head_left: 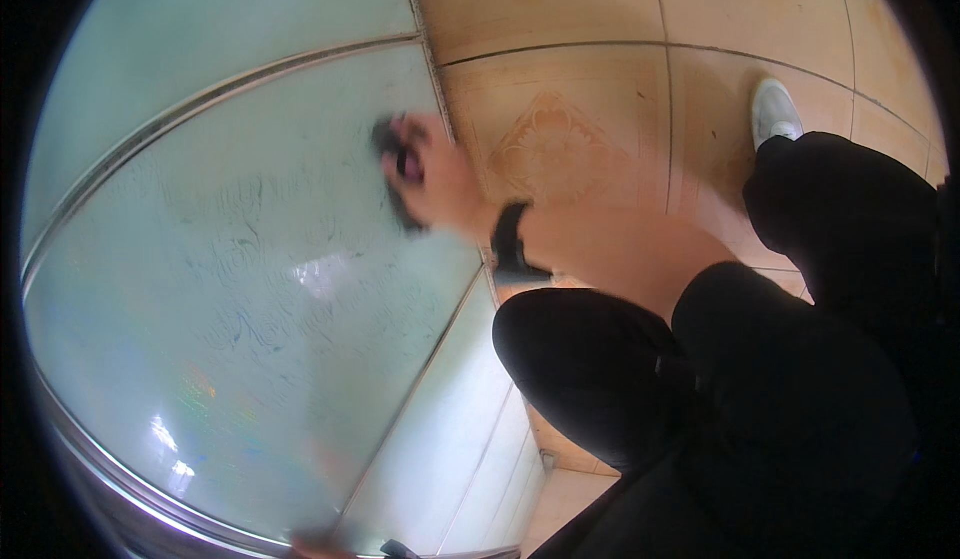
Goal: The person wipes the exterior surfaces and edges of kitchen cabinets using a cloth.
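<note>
My right hand (442, 184), blurred, is closed around a dark pad or cloth (388, 138) and presses it to a pale green glossy panel (247, 259) near the panel's floor-side edge. A dark band (511, 247) circles that wrist. At the bottom of the picture, only part of my left hand (321, 545) shows, by the panel's metal edge strip (172, 510); its fingers are cut off and blurred. Faint swirling lines and bright reflections cover the panel. Beside the left hand lies a small dark object (397, 550), too cropped to name.
A metal strip (225, 92) divides this panel from another green panel (262, 11). Pale panels (442, 416) continue along the lower side. Patterned tan floor tiles (555, 138) border the panels. My bent knees (577, 356) in black trousers are close by, with one pale shoe (776, 112) beyond.
</note>
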Tool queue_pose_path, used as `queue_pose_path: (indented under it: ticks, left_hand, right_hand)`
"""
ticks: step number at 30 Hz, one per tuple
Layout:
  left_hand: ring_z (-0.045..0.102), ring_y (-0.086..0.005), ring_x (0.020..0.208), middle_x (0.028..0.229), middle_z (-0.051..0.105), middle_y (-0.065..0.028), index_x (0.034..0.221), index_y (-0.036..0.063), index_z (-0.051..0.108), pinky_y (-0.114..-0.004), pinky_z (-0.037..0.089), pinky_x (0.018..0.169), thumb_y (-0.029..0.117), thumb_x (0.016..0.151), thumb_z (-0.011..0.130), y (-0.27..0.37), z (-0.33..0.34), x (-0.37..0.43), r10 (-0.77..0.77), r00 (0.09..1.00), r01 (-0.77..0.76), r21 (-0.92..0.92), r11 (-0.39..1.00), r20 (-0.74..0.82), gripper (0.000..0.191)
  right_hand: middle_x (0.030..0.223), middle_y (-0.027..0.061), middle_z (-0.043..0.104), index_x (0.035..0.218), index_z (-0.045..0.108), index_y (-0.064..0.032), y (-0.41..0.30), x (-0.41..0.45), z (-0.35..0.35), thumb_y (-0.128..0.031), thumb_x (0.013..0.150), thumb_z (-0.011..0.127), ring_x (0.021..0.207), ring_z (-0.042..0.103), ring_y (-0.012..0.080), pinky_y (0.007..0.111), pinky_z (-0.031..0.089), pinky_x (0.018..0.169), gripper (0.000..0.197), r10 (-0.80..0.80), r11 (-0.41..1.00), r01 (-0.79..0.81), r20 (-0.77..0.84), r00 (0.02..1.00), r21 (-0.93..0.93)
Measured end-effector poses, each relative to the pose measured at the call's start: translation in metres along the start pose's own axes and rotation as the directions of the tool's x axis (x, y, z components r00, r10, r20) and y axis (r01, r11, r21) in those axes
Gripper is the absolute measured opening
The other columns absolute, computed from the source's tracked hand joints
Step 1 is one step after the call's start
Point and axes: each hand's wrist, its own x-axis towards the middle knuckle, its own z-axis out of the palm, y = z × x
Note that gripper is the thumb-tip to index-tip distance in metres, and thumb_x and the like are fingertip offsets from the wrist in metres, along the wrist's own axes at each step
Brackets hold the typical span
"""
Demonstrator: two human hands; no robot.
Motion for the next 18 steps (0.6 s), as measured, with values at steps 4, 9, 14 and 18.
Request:
queue_pose_path:
  ticks: [4, 9, 14, 18]
  left_hand:
    - [0.053, -0.0566, 0.107, 0.122, 0.046, -0.0409, 0.15, -0.0155, 0.021, -0.067, 0.045, 0.086, 0.082, 0.079, 0.058, 0.008, -0.008, -0.002, -0.019, 0.999, 0.02, -0.031, 0.999, 0.029, 0.126]
    - [0.049, -0.059, 0.115, 0.129, 0.041, -0.0454, 0.149, -0.017, 0.019, -0.067, 0.045, 0.092, 0.08, 0.087, 0.047, 0.008, -0.019, -0.003, -0.075, 0.985, 0.066, 0.063, 0.996, 0.154, 0.119]
    - [0.049, -0.0562, 0.113, 0.126, 0.042, -0.0433, 0.147, -0.0186, 0.021, -0.064, 0.044, 0.093, 0.072, 0.093, 0.046, 0.027, -0.024, 0.01, -0.088, 0.986, 0.103, -0.106, 0.989, 0.14, 0.109]
    - [0.046, -0.0587, 0.119, 0.131, 0.04, -0.0465, 0.149, -0.0177, 0.018, -0.065, 0.04, 0.098, 0.065, 0.094, 0.052, 0.008, -0.008, 0.005, -0.039, 0.992, 0.043, -0.028, 0.999, 0.123, 0.104]
  right_hand:
    - [0.131, 0.0189, 0.046, 0.142, 0.052, -0.0059, -0.009, -0.036, 0.008, 0.002, 0.078, 0.072, 0.12, 0.052, 0.0374, 0.038, 0.049, 0.099, 0.068, -0.334, 0.942, 0.334, 0.093, 0.938, 0.017]
    - [0.116, 0.015, 0.061, 0.122, 0.059, -0.0037, -0.063, 0.071, -0.044, -0.005, 0.088, 0.06, 0.11, 0.058, 0.0312, 0.041, 0.049, 0.092, 0.034, 0.102, 0.98, -0.13, 0.182, 0.978, 0.15]
    - [0.101, 0.0119, 0.061, 0.109, 0.061, -0.0057, 0.012, 0.02, -0.008, -0.007, 0.091, 0.061, 0.095, 0.06, 0.029, 0.042, 0.049, 0.082, 0.018, -0.327, 0.938, 0.311, -0.09, 0.941, -0.154]
    - [0.103, 0.0125, 0.061, 0.111, 0.06, -0.0067, 0.027, 0.0, -0.004, -0.008, 0.089, 0.064, 0.096, 0.059, 0.0285, 0.043, 0.049, 0.084, 0.023, -0.244, 0.949, 0.235, -0.018, 0.97, -0.212]
